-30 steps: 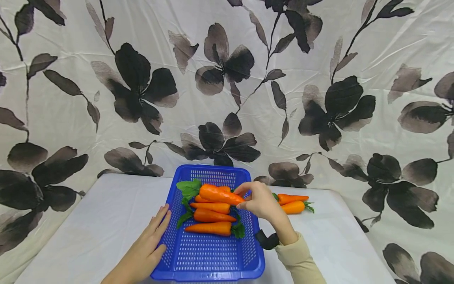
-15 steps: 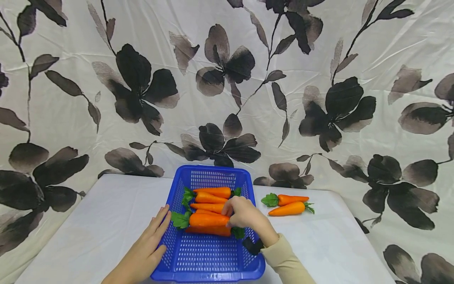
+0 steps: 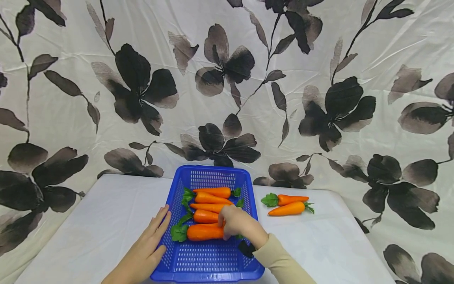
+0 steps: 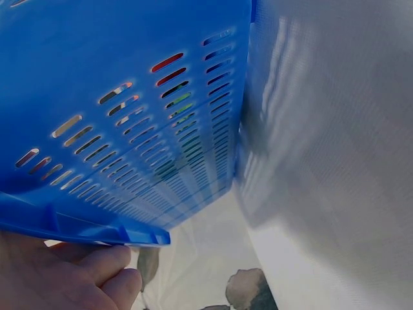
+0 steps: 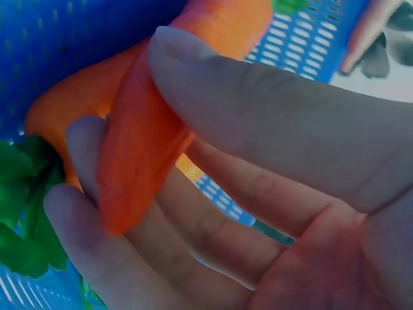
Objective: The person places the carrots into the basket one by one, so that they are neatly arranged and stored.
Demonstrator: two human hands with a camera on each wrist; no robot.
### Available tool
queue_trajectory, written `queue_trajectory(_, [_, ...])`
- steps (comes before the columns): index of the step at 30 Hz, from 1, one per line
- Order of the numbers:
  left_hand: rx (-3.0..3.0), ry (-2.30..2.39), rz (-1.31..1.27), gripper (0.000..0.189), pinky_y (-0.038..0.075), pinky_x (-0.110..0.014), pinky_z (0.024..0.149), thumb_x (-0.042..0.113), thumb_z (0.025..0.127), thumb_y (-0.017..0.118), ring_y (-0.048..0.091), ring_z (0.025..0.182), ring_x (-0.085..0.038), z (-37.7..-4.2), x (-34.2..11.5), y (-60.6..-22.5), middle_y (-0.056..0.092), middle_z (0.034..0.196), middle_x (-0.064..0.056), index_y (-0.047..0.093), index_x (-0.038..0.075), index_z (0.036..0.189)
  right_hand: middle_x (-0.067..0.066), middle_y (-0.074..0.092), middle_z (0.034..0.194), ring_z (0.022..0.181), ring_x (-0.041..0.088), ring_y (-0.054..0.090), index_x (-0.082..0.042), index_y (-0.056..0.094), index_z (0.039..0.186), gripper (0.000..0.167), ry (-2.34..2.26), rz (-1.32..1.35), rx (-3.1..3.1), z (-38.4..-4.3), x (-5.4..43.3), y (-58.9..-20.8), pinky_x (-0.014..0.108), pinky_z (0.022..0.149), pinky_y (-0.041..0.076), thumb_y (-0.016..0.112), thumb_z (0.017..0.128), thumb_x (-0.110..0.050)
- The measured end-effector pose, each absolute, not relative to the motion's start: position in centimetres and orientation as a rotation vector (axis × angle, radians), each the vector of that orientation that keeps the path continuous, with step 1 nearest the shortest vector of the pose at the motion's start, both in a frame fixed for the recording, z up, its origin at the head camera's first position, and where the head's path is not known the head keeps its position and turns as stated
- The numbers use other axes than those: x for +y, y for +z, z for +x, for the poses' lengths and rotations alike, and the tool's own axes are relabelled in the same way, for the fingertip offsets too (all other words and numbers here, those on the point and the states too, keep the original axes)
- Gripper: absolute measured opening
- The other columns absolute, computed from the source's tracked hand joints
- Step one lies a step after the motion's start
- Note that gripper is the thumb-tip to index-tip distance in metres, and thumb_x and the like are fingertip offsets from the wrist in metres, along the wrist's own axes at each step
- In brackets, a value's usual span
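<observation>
In the head view, my right hand (image 3: 241, 225) reaches into the blue basket (image 3: 207, 276) and grips the narrow end of a carrot (image 3: 203, 232). Thumb and fingers pinch its tip in the right wrist view, where another carrot (image 5: 84, 97) lies just behind it. The held carrot's green leaves point left. Behind it in the basket, several more carrots (image 3: 213, 192) lie crosswise in a row. My left hand (image 3: 143, 248) rests with extended fingers along the basket's left rim; in the left wrist view, its fingers (image 4: 106, 265) lie at that rim.
Two carrots (image 3: 289, 208) with green tops lie on the white table (image 3: 319, 244) to the right of the basket. A floral cloth (image 3: 276, 98) hangs behind the table. A black strap (image 3: 246, 249) shows by my right wrist.
My right hand has carried the carrot from the basket's back part toward its front and lowered it over the front carrot. The left hand has stayed at the rim.
</observation>
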State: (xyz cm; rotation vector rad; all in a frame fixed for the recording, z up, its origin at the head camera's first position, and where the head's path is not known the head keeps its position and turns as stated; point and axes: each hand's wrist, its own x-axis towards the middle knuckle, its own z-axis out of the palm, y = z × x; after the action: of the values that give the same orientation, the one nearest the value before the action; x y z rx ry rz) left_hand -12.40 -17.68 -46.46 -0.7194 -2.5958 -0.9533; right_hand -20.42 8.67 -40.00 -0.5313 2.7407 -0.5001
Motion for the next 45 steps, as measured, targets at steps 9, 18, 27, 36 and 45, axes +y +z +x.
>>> queue_trajectory(9, [-2.587, -0.937, -0.729, 0.073, -0.006, -0.012, 0.113, -0.006, 0.083, 0.055, 0.000, 0.152, -0.017, -12.5, -17.7, -46.6, 0.014, 0.164, -0.018, 0.028, -0.010, 0.151, -0.002, 0.057, 0.071, 0.062, 0.015, 0.055, -0.012, 0.066, 0.071, 0.025, -0.214, -0.534, 2.804, -20.1, 7.6, -40.8, 0.029, 0.057, 0.052, 0.088, 0.064, -0.001])
queue_trajectory(18, [-2.599, -0.947, -0.719, 0.074, -0.006, -0.011, 0.112, -0.006, 0.084, 0.056, 0.000, 0.152, -0.018, -12.5, -17.7, -46.6, 0.013, 0.164, -0.017, 0.027, -0.008, 0.152, 0.001, 0.062, 0.079, 0.074, 0.021, 0.062, -0.015, 0.068, 0.079, 0.027, 0.119, -0.521, 2.812, -20.1, 6.3, -41.6, 0.035, 0.064, 0.055, 0.090, 0.064, -0.008])
queue_trajectory(27, [-2.623, -0.948, -0.695, 0.074, -0.006, -0.010, 0.111, -0.004, 0.084, 0.056, 0.003, 0.152, -0.022, -12.4, -17.6, -46.5, 0.012, 0.165, -0.015, 0.027, -0.007, 0.152, 0.000, 0.063, 0.081, 0.076, 0.023, 0.065, -0.016, 0.072, 0.085, 0.038, 0.258, -0.563, 2.864, -20.1, 6.0, -42.2, 0.037, 0.063, 0.055, 0.095, 0.055, -0.014])
queue_trajectory(36, [-2.627, -0.949, -0.690, 0.073, -0.006, -0.010, 0.111, -0.004, 0.085, 0.055, 0.001, 0.152, -0.019, -12.4, -17.5, -46.4, 0.012, 0.165, -0.015, 0.027, -0.007, 0.153, 0.001, 0.059, 0.076, 0.067, 0.021, 0.060, -0.015, 0.067, 0.079, 0.020, 0.300, -0.556, 2.878, -20.4, 6.2, -42.7, 0.035, 0.057, 0.052, 0.085, 0.069, -0.011])
queue_trajectory(45, [-2.605, -0.948, -0.716, 0.074, -0.006, -0.011, 0.112, -0.005, 0.084, 0.055, 0.000, 0.152, -0.018, -12.4, -17.5, -46.5, 0.013, 0.164, -0.017, 0.027, -0.008, 0.152, 0.001, 0.058, 0.075, 0.066, 0.021, 0.057, -0.016, 0.065, 0.077, 0.026, 0.216, -0.535, 2.847, -20.7, 6.8, -42.3, 0.036, 0.056, 0.050, 0.088, 0.064, -0.016])
